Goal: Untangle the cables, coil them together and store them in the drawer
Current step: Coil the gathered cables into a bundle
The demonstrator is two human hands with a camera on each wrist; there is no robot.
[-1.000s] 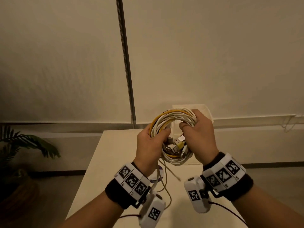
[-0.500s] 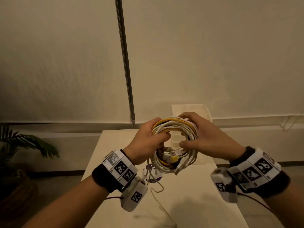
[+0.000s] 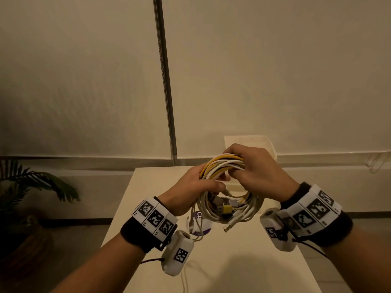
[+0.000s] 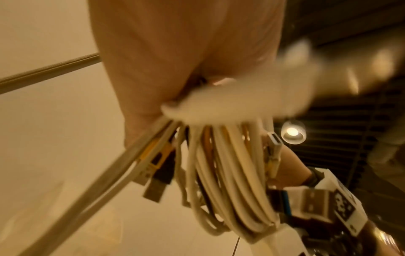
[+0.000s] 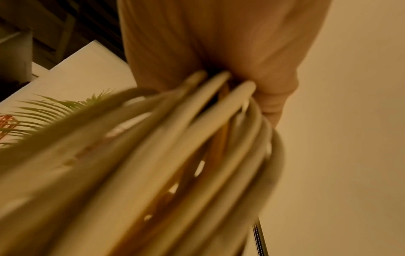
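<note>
A coil of white and yellow cables point(image 3: 230, 199) hangs in the air above the white table point(image 3: 232, 261). My left hand point(image 3: 198, 185) grips the coil's upper left side, fingers curled round the strands. My right hand point(image 3: 251, 172) grips the top right of the coil, fingers wrapped over it. USB plugs point(image 3: 227, 209), one yellow, dangle inside the loop. In the left wrist view the cable coil point(image 4: 228, 181) hangs from my palm with plugs point(image 4: 157, 176) beside it. The right wrist view shows blurred cable strands point(image 5: 175, 155) running from my fist. No drawer is visible.
A purple and white round label point(image 3: 200, 226) lies on the table under the coil, with thin loose cable ends point(image 3: 195, 227) hanging over it. A white box point(image 3: 251, 142) stands at the table's far end by the wall. A metal pole point(image 3: 165, 81) rises behind. A potted plant point(image 3: 31, 187) stands at the left.
My right hand has moved from the coil's right side up over its top and closed round the strands. The left hand kept its grip and the coil tilted slightly.
</note>
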